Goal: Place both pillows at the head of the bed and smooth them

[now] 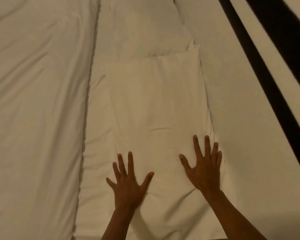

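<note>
Pressing flat on the near pillow (156,108) are 2 hands, both spread wide, palms down, gripping nothing.

Item 1, left hand (128,184): at 6 o'clock in the view, fingers fanned, resting on the pillow's lower left part. Its forearm is cut off by the bottom edge.

Item 2, right hand (203,168): at 5 o'clock, fingers fanned, set near the pillow's right edge. Its forearm runs out of view at the bottom right corner.

Item 3, near pillow: white, lying lengthwise through the centre of the view. Its lower end is cut off at 6 o'clock. A short crease crosses it just above the right hand's fingertips.

Item 4, far pillow (145,26): white, at 12 o'clock, end to end with the near pillow and touching it, perhaps slightly overlapped; the seam between them is hard to read. Its top end leaves the view.

Item 5, duvet (36,101): pale, wrinkled, filling 9 o'clock, its edge running just beside both pillows.

Item 6, pale surface (241,101) at 3 o'clock, beside the pillows; headboard or wall cannot be told.

Item 7, 2 dark bands (260,66) slanting from 1 o'clock toward 4 o'clock; what they are is unclear. Dim, warm light flattens all the whites.
</note>
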Motion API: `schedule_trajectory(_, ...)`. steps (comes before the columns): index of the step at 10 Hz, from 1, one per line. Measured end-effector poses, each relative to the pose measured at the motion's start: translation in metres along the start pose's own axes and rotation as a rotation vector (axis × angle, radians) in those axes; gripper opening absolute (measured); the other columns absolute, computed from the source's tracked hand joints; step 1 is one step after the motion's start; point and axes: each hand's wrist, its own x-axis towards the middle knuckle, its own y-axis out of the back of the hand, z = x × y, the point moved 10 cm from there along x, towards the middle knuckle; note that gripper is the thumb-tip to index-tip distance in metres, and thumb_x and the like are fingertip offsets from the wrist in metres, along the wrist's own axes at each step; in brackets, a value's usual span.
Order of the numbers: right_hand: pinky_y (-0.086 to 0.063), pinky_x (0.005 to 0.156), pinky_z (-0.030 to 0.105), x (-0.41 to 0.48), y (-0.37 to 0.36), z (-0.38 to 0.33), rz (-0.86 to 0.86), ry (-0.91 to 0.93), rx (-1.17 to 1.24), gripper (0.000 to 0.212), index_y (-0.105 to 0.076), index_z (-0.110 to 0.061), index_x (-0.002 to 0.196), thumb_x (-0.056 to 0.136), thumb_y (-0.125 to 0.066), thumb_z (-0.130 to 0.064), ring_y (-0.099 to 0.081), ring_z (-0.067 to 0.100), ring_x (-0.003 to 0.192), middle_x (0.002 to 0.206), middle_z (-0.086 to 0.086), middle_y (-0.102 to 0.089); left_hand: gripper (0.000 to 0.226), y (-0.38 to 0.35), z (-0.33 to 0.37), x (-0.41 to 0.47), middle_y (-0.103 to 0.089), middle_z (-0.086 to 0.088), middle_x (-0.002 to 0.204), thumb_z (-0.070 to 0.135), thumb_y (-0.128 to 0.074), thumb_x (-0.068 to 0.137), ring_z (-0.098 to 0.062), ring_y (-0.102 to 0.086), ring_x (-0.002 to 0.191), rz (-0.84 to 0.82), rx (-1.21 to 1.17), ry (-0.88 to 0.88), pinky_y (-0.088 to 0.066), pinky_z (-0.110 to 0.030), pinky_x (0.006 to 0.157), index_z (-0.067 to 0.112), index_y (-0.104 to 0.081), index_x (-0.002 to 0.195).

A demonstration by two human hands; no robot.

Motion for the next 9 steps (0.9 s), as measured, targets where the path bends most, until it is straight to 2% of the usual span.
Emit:
schedule_trajectory(1, -0.011, 0.121, 0.063, -0.007, 0.0, -0.002, -0.052, -0.061, 0.033, 0.087, -0.006, -0.039, 0.16, 0.087, -0.027, -0.081, -0.002, 0.042, 0.154, 0.169, 0.011, -0.007, 0.087, 0.008, 0.006, -0.01, 0.02, -0.003, 0.165, 0.079, -0.022, 0.087, -0.032, 0.011, 0.153, 0.037, -0.017, 0.059, 0.002, -0.066, 0.118, 0.041, 0.026, 0.15)
schedule_trajectory(2, -0.008, 0.121, 0.063, 0.004, 0.011, -0.009, -0.043, -0.061, 0.043, 0.086, -0.011, -0.037, 0.16, 0.087, -0.026, -0.079, -0.003, 0.045, 0.152, 0.167, 0.017, -0.011, 0.08, 0.028, 0.03, 0.0, 0.012, -0.004, 0.167, 0.072, -0.022, 0.093, -0.029, 0.01, 0.153, 0.112, -0.058, 0.001, 0.005, -0.059, 0.121, 0.037, 0.015, 0.155)
schedule_trajectory(3, -0.003, 0.121, 0.063, 0.049, 0.031, -0.025, -0.015, -0.05, 0.113, 0.082, -0.012, -0.038, 0.16, 0.089, -0.022, -0.077, 0.0, 0.047, 0.152, 0.167, 0.022, -0.007, 0.072, 0.054, 0.08, 0.043, 0.007, -0.005, 0.168, 0.059, -0.031, 0.099, -0.028, 0.008, 0.154, 0.16, -0.21, -0.119, 0.004, -0.052, 0.123, 0.034, 0.002, 0.158)
schedule_trajectory(4, 0.0, 0.122, 0.062, 0.074, 0.024, -0.041, -0.033, -0.012, 0.136, 0.081, -0.008, -0.038, 0.16, 0.09, -0.022, -0.076, 0.004, 0.046, 0.152, 0.167, 0.022, -0.001, 0.07, 0.051, 0.093, 0.072, 0.008, -0.006, 0.168, 0.057, -0.031, 0.1, -0.029, 0.008, 0.154, 0.113, -0.248, -0.123, 0.004, -0.054, 0.122, 0.035, 0.002, 0.158)
schedule_trajectory(5, 0.001, 0.123, 0.058, 0.073, -0.001, -0.049, -0.034, 0.023, 0.135, 0.082, -0.002, -0.037, 0.16, 0.092, -0.027, -0.074, 0.005, 0.042, 0.153, 0.168, 0.019, 0.003, 0.069, 0.028, 0.074, 0.078, 0.013, -0.003, 0.167, 0.06, -0.027, 0.1, -0.025, 0.012, 0.153, 0.111, -0.132, -0.141, 0.006, -0.057, 0.121, 0.041, 0.01, 0.155)
schedule_trajectory(6, 0.001, 0.124, 0.052, 0.054, -0.007, -0.046, 0.034, 0.067, 0.096, 0.081, -0.001, -0.034, 0.161, 0.095, -0.029, -0.072, 0.003, 0.038, 0.155, 0.168, 0.017, 0.0, 0.068, 0.017, 0.056, 0.061, 0.016, 0.0, 0.167, 0.06, -0.025, 0.1, -0.021, 0.015, 0.153, 0.162, -0.053, -0.176, 0.008, -0.053, 0.122, 0.043, 0.014, 0.154)
schedule_trajectory(8, -0.005, 0.125, 0.052, -0.034, 0.014, -0.043, -0.114, -0.001, 0.143, 0.083, -0.007, -0.027, 0.162, 0.094, -0.027, -0.07, -0.001, 0.037, 0.155, 0.167, 0.021, -0.004, 0.068, 0.016, 0.043, -0.025, 0.023, -0.007, 0.164, 0.058, -0.017, 0.101, -0.03, 0.018, 0.152, -0.1, 0.053, -0.027, 0.009, -0.05, 0.123, 0.033, 0.018, 0.155)
schedule_trajectory(9, -0.003, 0.125, 0.053, -0.106, 0.06, -0.057, -0.261, 0.065, 0.139, 0.085, -0.005, -0.029, 0.161, 0.091, -0.018, -0.074, 0.003, 0.038, 0.155, 0.167, 0.021, -0.002, 0.066, 0.072, 0.039, -0.094, 0.018, 0.0, 0.165, 0.059, -0.014, 0.1, -0.029, 0.013, 0.153, -0.155, 0.01, -0.02, 0.009, -0.049, 0.123, 0.034, 0.012, 0.156)
